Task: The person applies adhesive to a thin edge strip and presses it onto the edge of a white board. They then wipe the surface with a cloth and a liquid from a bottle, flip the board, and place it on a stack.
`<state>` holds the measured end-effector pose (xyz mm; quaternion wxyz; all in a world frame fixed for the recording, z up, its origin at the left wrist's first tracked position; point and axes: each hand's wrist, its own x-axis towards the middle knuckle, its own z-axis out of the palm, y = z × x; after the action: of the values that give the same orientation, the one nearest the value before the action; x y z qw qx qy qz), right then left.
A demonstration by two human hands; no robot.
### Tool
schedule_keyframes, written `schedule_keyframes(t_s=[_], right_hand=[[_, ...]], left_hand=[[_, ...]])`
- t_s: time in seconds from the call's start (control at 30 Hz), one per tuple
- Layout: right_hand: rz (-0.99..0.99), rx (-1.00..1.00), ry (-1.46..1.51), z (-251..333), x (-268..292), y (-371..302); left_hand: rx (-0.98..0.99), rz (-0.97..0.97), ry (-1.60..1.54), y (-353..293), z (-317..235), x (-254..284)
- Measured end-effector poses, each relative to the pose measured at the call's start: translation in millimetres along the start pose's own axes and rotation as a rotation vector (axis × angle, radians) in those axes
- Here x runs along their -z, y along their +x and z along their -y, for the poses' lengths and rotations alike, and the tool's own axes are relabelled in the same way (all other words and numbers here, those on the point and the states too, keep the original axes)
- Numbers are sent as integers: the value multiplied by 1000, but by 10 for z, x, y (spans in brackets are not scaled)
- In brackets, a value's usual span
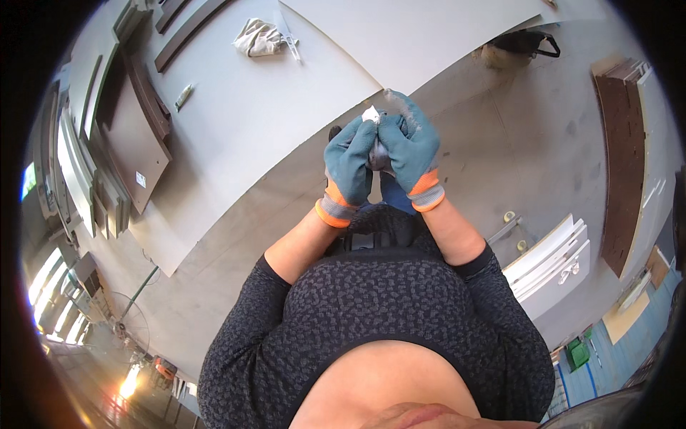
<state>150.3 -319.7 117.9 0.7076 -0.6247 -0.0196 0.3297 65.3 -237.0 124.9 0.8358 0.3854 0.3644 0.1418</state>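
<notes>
Both of my hands are in teal-coated work gloves with orange and grey cuffs, held close together in front of my body. The fingers of my left hand (348,163) and my right hand (412,146) are closed and meet around a small white crumpled piece (371,114). Whether it is cloth or paper I cannot tell. Below it, between the palms, bulges a greyish, soft-looking bundle (379,154). Most of both is hidden by the gloves.
Beyond my hands lies a large pale panel (286,100) with a bunched off-white cloth (259,38), a clear flat tool (289,39) and a small tube (184,97) on it. Brown panels (132,129) stand at left; white panels (550,257) and a brown stack (623,164) at right.
</notes>
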Motion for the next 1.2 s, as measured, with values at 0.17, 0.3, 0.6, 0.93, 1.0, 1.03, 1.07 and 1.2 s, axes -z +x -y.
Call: schedule_keyframes(t_s=[0.17, 0.3, 0.6, 0.93, 1.0, 1.03, 1.07, 1.2], right_hand=[[-159, -69, 237, -221, -98, 40], [-263, 81, 160, -348, -139, 97], [-248, 12, 135, -660, -90, 290], [-148, -386, 562, -804, -144, 306], [-175, -303, 369, -798, -127, 312], [-160, -184, 231, -960, -109, 276], [-156, -193, 182, -1011, -68, 266], [-154, -360, 120, -1168, 85, 268]], left_hand=[[-38, -8, 174, 229, 95, 183], [34, 42, 301, 395, 71, 319], [-128, 215, 431, 677, 106, 453], [76, 129, 460, 798, 79, 407], [-7, 112, 472, 904, 183, 447], [-61, 117, 455, 954, 218, 447], [-57, 108, 507, 1004, 255, 457], [-84, 98, 728, 1223, 474, 507]])
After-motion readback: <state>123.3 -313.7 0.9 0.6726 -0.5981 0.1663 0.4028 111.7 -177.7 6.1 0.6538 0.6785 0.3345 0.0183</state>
